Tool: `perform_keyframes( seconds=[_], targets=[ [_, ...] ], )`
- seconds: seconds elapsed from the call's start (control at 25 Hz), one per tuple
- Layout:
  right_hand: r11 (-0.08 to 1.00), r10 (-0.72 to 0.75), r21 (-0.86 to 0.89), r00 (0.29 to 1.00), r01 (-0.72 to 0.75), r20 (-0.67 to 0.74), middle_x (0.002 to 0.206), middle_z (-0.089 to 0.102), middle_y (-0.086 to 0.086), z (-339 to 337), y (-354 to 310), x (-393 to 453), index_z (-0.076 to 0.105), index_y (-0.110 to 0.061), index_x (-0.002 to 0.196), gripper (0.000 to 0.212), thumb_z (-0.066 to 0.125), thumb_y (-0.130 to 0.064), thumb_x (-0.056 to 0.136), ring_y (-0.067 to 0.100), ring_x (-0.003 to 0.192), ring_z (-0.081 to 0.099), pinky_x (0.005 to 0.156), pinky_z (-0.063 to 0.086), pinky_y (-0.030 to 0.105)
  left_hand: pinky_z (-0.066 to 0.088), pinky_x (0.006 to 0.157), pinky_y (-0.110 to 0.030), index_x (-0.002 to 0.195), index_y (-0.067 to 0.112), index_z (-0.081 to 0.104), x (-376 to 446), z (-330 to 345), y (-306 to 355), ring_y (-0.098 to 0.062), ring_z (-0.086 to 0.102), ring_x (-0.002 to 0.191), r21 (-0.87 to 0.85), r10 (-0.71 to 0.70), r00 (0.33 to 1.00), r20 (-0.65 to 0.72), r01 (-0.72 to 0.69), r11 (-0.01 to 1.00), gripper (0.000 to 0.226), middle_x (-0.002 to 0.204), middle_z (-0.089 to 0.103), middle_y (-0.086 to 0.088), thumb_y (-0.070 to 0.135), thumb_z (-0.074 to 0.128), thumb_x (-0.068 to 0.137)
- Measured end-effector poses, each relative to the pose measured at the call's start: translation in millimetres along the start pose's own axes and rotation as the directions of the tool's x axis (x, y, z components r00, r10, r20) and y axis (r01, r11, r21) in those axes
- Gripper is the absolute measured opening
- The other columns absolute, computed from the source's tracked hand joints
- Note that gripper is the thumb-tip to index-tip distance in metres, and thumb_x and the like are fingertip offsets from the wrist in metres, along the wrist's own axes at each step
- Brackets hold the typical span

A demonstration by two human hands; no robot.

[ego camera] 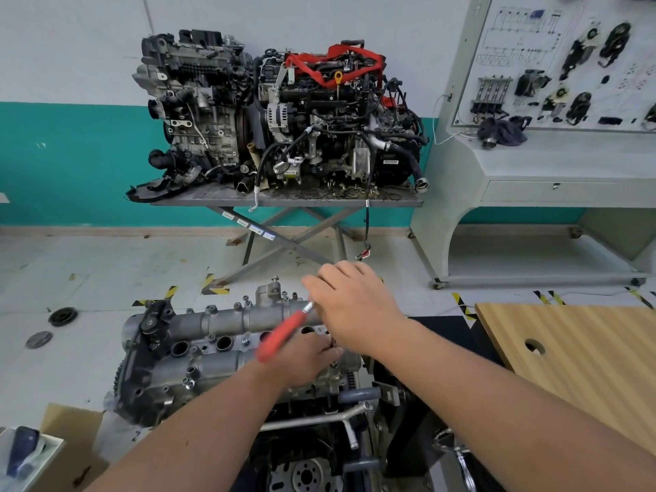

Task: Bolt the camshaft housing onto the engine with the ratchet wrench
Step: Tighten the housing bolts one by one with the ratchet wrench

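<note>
Red-handled ratchet wrench (282,335) — dull grey camshaft housing (220,319) — teal-banded wall (71,165).

We read no text: stickers (248,223) on lift table leg (269,236) at frame centre too small, wall board (553,62) diagram upper right illegible.

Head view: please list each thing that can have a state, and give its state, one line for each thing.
ratchet wrench: held, red handle sticks out to the left, head hidden under the right hand.
right hand: closed over the wrench head.
left hand: resting on the housing, fingers at a bolt.
camshaft housing: seated on the engine, plug holes open.
cabinet drawer: shut.
</note>
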State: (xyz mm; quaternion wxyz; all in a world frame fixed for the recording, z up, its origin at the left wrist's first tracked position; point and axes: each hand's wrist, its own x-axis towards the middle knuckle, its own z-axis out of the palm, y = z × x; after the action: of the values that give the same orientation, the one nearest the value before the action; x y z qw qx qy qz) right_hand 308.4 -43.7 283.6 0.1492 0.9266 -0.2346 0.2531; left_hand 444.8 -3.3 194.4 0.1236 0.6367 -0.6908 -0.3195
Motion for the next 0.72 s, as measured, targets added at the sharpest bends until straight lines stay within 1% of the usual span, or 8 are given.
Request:
perform_keyframes(
  seconds=[0.16,0.28,0.32,0.4,0.48,0.56,0.64,0.72],
  targets=[
    [0.994,0.051,-0.102,0.964,-0.025,0.261,0.084,0.056,-0.002,-21,1,20,0.056,-0.023,0.106,0.048,0.018,-0.051,0.102,0.023,0.077,0.054,0.065,0.039,0.034,0.048,0.087,-0.037,0.11,0.013,0.062,2,0,1,-0.023,0.061,0.098,0.02,-0.082,0.995,0.052,0.081,0.996,0.049,0.107,0.065,-0.008,0.053,0.036,0.103],
    [0.893,0.279,0.168,0.807,-0.417,0.521,0.072,0.061,-0.001,-28,3,39,0.055,-0.017,0.088,0.038,0.029,-0.037,0.106,0.028,0.071,0.063,0.063,0.049,0.037,0.041,0.064,-0.028,0.094,0.011,0.06,1,0,-3,-0.015,0.058,0.076,0.004,-0.081,0.995,0.062,0.081,0.997,0.048,0.085,0.062,-0.004,0.053,0.039,0.102],
    [0.702,0.356,0.33,0.713,-0.631,0.604,0.071,0.068,0.002,-29,5,42,0.059,-0.013,0.091,0.034,0.035,-0.031,0.106,0.029,0.071,0.068,0.066,0.053,0.038,0.039,0.061,-0.027,0.089,0.012,0.058,1,0,-3,-0.013,0.056,0.072,0.007,-0.074,0.995,0.065,0.074,0.997,0.047,0.08,0.06,-0.001,0.053,0.039,0.102],
    [0.042,0.397,0.559,0.528,-0.828,0.751,0.075,0.075,0.007,-29,1,40,0.058,-0.007,0.103,0.021,0.041,-0.019,0.104,0.025,0.072,0.074,0.074,0.055,0.037,0.037,0.059,-0.026,0.084,0.016,0.056,1,0,-3,-0.01,0.054,0.068,0.027,-0.057,0.997,0.058,0.055,0.998,0.043,0.076,0.058,0.002,0.051,0.04,0.103],
    [-0.497,0.365,0.594,0.469,-0.633,0.805,0.078,0.075,0.009,-27,-8,30,0.053,-0.005,0.1,0.013,0.042,-0.011,0.103,0.024,0.076,0.074,0.066,0.058,0.031,0.037,0.058,-0.025,0.08,0.019,0.055,1,1,-3,-0.01,0.054,0.068,0.044,-0.042,0.998,0.053,0.04,0.998,0.04,0.075,0.057,0.002,0.049,0.041,0.103],
    [-0.75,0.392,0.577,0.484,-0.325,0.782,0.075,0.072,0.006,-21,-17,22,0.053,-0.008,0.088,0.016,0.045,-0.005,0.102,0.021,0.079,0.073,0.063,0.056,0.027,0.037,0.059,-0.026,0.079,0.016,0.054,0,1,-4,-0.012,0.053,0.068,0.042,-0.041,0.998,0.047,0.039,0.998,0.041,0.075,0.055,0.001,0.046,0.042,0.103],
    [-0.802,0.492,0.594,0.484,-0.072,0.724,0.076,0.07,0.006,-8,-20,18,0.049,-0.014,0.079,0.024,0.049,-0.002,0.1,0.025,0.083,0.069,0.087,0.054,0.036,0.041,0.064,-0.03,0.089,0.009,0.059,0,0,-5,-0.016,0.055,0.072,0.021,-0.055,0.997,0.054,0.054,0.998,0.043,0.08,0.058,-0.003,0.046,0.042,0.103],
    [-0.685,0.603,0.726,0.504,-0.071,0.618,0.088,0.072,0.008,1,-24,12,0.055,-0.016,0.084,0.019,0.052,-0.01,0.102,0.026,0.09,0.064,0.098,0.046,0.043,0.045,0.072,-0.033,0.099,0.008,0.062,1,0,-5,-0.019,0.058,0.079,0.023,-0.067,0.996,0.061,0.066,0.998,0.044,0.089,0.062,-0.007,0.046,0.042,0.103]
  ],
)
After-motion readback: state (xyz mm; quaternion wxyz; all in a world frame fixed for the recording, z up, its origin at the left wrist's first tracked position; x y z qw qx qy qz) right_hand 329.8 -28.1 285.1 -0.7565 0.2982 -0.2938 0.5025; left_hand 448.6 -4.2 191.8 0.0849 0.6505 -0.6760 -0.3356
